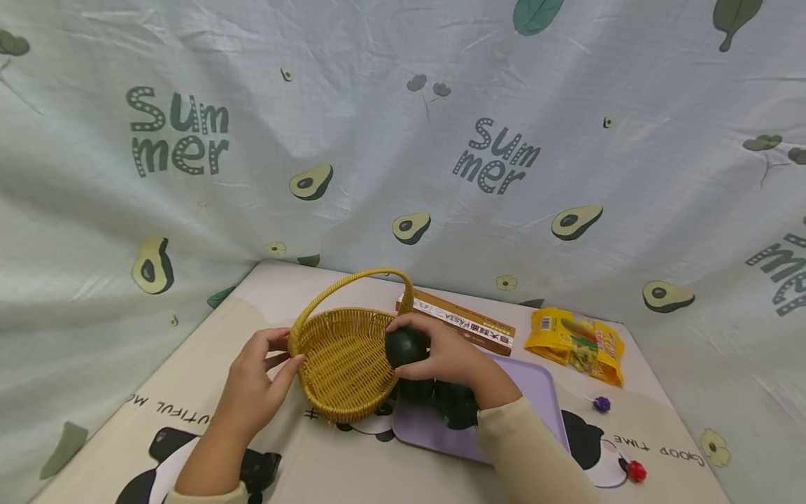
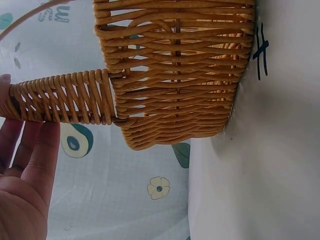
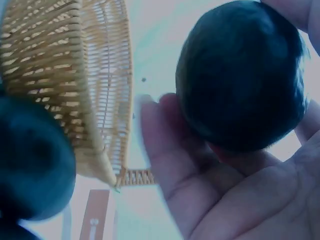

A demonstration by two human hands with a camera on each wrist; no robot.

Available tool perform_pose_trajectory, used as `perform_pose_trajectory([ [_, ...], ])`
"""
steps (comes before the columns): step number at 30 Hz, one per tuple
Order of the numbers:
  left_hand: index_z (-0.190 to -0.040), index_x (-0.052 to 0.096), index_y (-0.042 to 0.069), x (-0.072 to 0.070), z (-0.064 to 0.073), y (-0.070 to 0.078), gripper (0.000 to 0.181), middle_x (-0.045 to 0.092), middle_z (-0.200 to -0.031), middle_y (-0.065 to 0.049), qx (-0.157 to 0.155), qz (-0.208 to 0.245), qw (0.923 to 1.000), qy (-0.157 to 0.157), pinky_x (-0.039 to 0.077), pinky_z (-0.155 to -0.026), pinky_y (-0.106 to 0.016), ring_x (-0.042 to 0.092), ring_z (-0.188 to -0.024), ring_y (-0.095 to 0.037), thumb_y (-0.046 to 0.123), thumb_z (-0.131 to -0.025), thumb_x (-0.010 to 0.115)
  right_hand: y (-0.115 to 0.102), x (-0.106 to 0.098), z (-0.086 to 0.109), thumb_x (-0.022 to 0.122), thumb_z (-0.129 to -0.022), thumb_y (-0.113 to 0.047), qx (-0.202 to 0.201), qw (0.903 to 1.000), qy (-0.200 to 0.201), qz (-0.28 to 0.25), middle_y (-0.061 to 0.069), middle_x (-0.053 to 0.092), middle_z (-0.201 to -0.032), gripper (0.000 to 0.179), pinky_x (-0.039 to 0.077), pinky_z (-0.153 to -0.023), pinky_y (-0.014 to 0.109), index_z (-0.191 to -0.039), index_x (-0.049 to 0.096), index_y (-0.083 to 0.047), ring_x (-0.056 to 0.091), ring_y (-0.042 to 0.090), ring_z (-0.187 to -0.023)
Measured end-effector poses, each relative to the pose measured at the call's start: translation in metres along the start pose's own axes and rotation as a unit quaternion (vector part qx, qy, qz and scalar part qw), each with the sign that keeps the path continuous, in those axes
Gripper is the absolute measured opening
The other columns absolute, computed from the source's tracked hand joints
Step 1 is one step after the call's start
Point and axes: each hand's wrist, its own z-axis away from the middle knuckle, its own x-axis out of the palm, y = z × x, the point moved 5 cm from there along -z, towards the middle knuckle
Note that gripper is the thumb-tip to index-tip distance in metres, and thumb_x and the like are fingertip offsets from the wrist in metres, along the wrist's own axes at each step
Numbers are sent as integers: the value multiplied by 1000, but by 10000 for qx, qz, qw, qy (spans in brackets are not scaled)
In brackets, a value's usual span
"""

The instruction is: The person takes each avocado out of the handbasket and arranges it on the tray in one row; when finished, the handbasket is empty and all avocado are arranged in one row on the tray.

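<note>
My left hand [image 1: 255, 381] pinches the handle [image 2: 65, 97] of a yellow-brown wicker basket [image 1: 346, 367] near its left base, thumb on one side and fingers on the other. The basket stands upright on the table and its inside shows only woven wicker. A dark green avocado [image 1: 405, 346] is held in my right hand [image 1: 450, 357], at the basket's right rim. In the right wrist view, fingers and thumb curl round this avocado [image 3: 240, 75]. More dark avocados [image 1: 456, 404] lie on the lilac tray [image 1: 535, 385] under my right hand, partly hidden by it.
Behind the tray lies a long pasta box [image 1: 466, 323]. A yellow snack bag [image 1: 576, 343] lies at the back right. Small purple [image 1: 602, 404] and red [image 1: 637, 471] wrapped sweets sit right of the tray. A printed curtain [image 1: 352, 126] hangs along the table's back edge.
</note>
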Motion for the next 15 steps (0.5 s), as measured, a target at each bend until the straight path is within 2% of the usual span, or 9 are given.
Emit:
perform_pose_trajectory([
  [4, -130, 53, 0, 1, 0, 0, 50, 62, -117, -9, -7, 24, 10000, -3, 62, -86, -40, 67, -106, -25, -4, -87, 77, 9, -11, 16, 83, -84, -21, 109, 9997, 213, 4, -1, 55, -138, 56, 60, -84, 38, -132, 58, -32, 63, 26, -105],
  [9, -130, 53, 0, 0, -1, 1, 50, 62, -117, -9, 18, 68, 10000, 33, 62, -86, -40, 67, -106, -26, -5, -87, 77, 24, -29, 38, 83, -84, -18, 395, 9968, 637, -279, 7, 57, -138, 56, 63, -79, 41, -134, 59, -30, 65, 32, -102],
  [10, -130, 53, 0, 0, -1, 1, 50, 62, -117, -9, 19, 61, 10000, 43, 62, -86, -40, 67, -106, -26, -5, -87, 77, 27, -33, 42, 83, -84, -18, 439, 9959, 755, -254, 8, 58, -137, 56, 62, -79, 40, -134, 60, -31, 65, 32, -102],
  [11, -130, 53, 1, -1, -1, 1, 50, 62, -118, -9, -12, 59, 10000, 31, 62, -87, -34, 67, -106, -26, -5, -87, 77, 30, -37, 46, 84, -84, -19, 507, 9947, 869, -225, 9, 58, -137, 56, 62, -79, 40, -134, 61, -31, 65, 32, -102],
  [15, -130, 53, 0, -1, -1, 2, 50, 62, -117, -9, -12, 15, 10000, 26, 61, -87, -32, 67, -106, -25, -5, -87, 77, 44, -48, 65, 85, -83, -20, 879, 9875, 1309, -35, 11, 58, -138, 60, 63, -80, 42, -135, 60, -35, 63, 32, -104],
])
